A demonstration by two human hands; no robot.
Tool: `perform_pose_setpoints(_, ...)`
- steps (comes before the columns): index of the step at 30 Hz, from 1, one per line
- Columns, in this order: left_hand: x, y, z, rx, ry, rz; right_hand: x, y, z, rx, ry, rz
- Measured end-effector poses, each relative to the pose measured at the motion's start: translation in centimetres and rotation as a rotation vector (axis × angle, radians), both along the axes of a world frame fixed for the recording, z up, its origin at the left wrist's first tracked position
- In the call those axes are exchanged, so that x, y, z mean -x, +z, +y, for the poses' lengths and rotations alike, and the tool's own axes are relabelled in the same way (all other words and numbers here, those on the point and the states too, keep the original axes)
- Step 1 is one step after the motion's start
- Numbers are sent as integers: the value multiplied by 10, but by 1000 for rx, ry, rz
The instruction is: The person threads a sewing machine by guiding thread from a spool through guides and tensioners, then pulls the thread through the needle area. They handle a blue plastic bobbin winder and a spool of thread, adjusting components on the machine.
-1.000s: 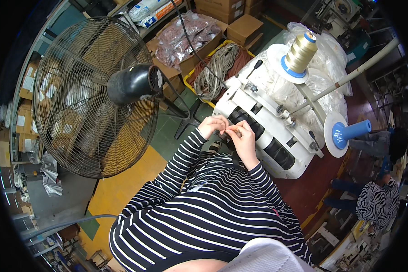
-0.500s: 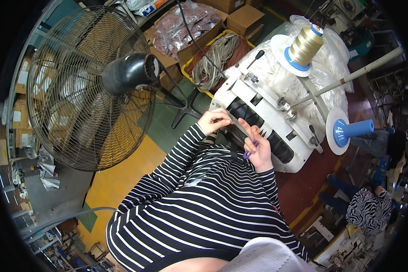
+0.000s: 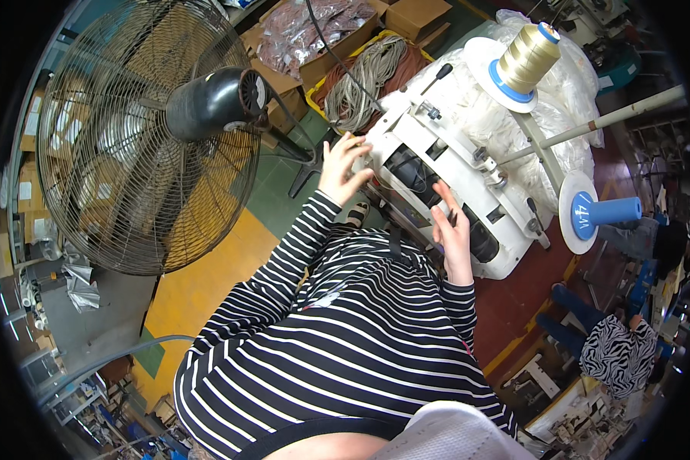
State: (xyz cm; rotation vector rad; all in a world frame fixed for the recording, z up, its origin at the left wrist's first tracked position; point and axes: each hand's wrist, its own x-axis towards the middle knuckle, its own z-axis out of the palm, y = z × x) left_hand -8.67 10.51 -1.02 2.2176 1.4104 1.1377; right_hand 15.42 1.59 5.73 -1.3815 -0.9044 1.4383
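Observation:
A white machine (image 3: 479, 188) with dark rollers (image 3: 410, 170) along its front stands before me. My left hand (image 3: 341, 170) is raised by its left front corner, fingers spread and curved, gripping nothing I can see. Over the machine's front edge, near the right-hand roller (image 3: 483, 242), is my right hand (image 3: 454, 236), fingers stretched upward and thumb apart. A faint trace of purple shows beside its palm, too small to name. Thin pale strands (image 3: 395, 184) seem to run between the hands in front of the rollers. On the machine's far side stands a cone of gold thread (image 3: 523, 65).
A large caged fan (image 3: 149, 142) stands close on my left. Behind the machine lie white plastic bags (image 3: 575, 100) and a yellow crate of cords (image 3: 368, 84). A blue spool (image 3: 613, 218) sticks out at right. Another person in a zebra-pattern top (image 3: 619, 354) is farther right.
My hands have moved apart; the left went up and leftward and its pinch opened. The right hand's fingers straightened. The purple loop in the right hand has nearly gone from sight.

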Motion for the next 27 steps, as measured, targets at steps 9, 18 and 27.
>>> perform_pose_setpoints(9, 9, -133, -34, 1221, -533, 333, -7, 8, -15, 72, -288, -63)
perform_pose_setpoints(18, -49, -239, -55, 1252, -265, -33, 4, 11, -24, 47, -201, -53)
perform_pose_setpoints(27, -39, -146, -69, 384, -338, 52, -3, -16, -44, 159, -42, -58)
